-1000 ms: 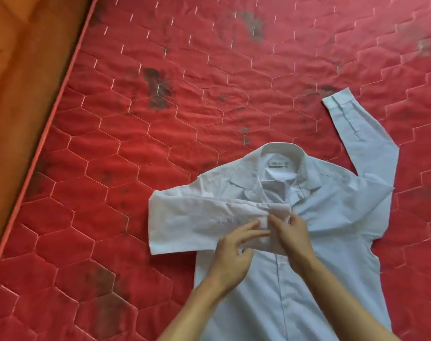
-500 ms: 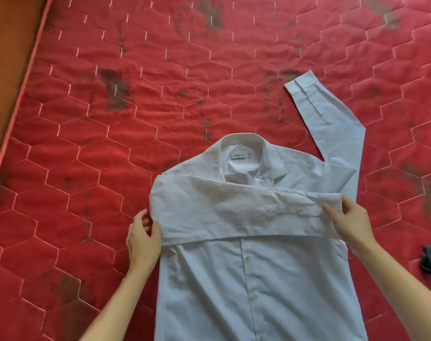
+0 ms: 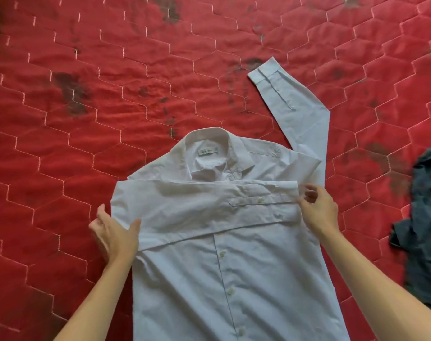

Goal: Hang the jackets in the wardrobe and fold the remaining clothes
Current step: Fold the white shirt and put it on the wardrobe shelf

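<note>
A white button-up shirt (image 3: 234, 279) lies front up on the red quilted mattress (image 3: 86, 119). One sleeve (image 3: 197, 207) is folded flat across the chest below the collar. The other sleeve (image 3: 298, 109) stretches up and away to the right. My left hand (image 3: 113, 232) rests at the left fold edge, thumb on top of the sleeve, fingers straight along the fold. My right hand (image 3: 318, 210) pinches the cuff end of the folded sleeve with curled fingers.
A dark blue-grey garment (image 3: 426, 230) lies crumpled on the mattress at the right edge, close to my right forearm. Dark stains mark the red cover. The mattress piping and an orange-brown surface show at the top left corner.
Both hands were together at the shirt's middle; they have slid apart along the folded sleeve to its fold edge and cuff. The view shifted right, bringing the dark garment in.
</note>
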